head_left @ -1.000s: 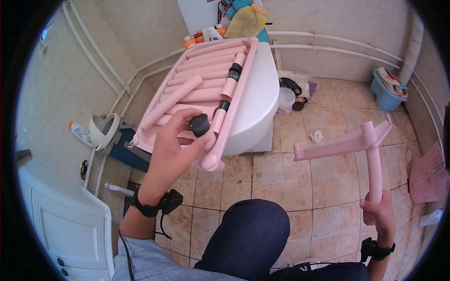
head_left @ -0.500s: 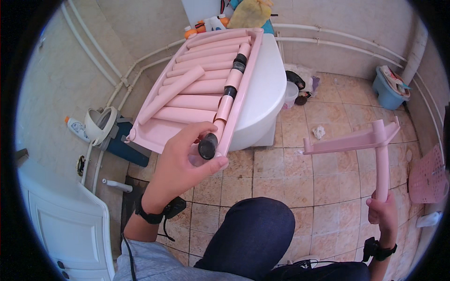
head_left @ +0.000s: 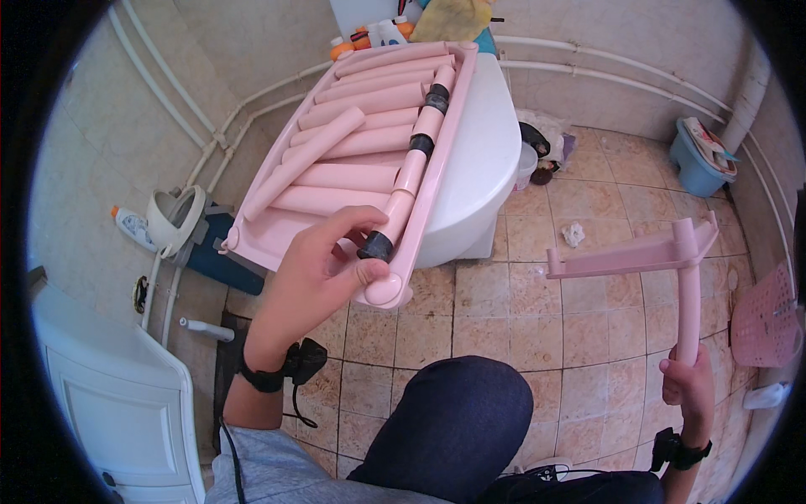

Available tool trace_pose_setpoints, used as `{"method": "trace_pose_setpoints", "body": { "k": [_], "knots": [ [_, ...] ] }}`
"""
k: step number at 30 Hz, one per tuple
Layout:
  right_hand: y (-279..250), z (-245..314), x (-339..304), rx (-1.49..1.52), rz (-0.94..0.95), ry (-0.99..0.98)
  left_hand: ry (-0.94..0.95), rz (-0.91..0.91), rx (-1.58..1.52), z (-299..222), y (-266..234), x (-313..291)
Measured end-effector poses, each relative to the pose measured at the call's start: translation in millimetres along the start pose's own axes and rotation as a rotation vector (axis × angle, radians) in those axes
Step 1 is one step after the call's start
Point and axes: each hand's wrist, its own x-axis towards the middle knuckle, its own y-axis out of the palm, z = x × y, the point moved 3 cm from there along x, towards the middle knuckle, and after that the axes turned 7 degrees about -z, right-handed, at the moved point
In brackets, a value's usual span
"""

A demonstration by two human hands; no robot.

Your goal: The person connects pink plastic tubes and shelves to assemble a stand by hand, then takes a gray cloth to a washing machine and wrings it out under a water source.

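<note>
A pink plastic shelf tray (head_left: 256,244) rests on the white toilet, loaded with several loose pink tubes (head_left: 340,176). Along its right side lies a row of shorter pink tubes with black end pieces. My left hand (head_left: 315,265) has thumb and fingers around the black-ended pink tube (head_left: 391,220) nearest me, at the tray's front right corner. Off to the right, my right hand (head_left: 690,382) is closed on a pink tube (head_left: 688,315). Its upper end is fitted to a corner of another pink shelf (head_left: 621,254), held above the floor.
The toilet (head_left: 474,181) stands beneath the tray, with bottles (head_left: 388,34) behind it. At left are a blue bin with a white lid (head_left: 222,256) and a white cabinet (head_left: 117,395). A blue bucket (head_left: 697,168) and pink basket (head_left: 766,323) line the right wall.
My left hand has lowered the near black-ended tube onto the tray's right edge, in line with the others. The right hand keeps its hold on the tube and shelf, almost still.
</note>
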Motion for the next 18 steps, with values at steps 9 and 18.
{"method": "trace_pose_setpoints", "body": {
  "k": [9, 18],
  "knots": [
    [-4, -3, 1, 0.044, -0.04, -0.03, 0.47, -0.433, 0.801, 34, -73, 49],
    [-4, 1, -3, -0.011, -0.03, -0.083, 0.18, -0.092, 0.514, 50, -90, 81]
  ]
}}
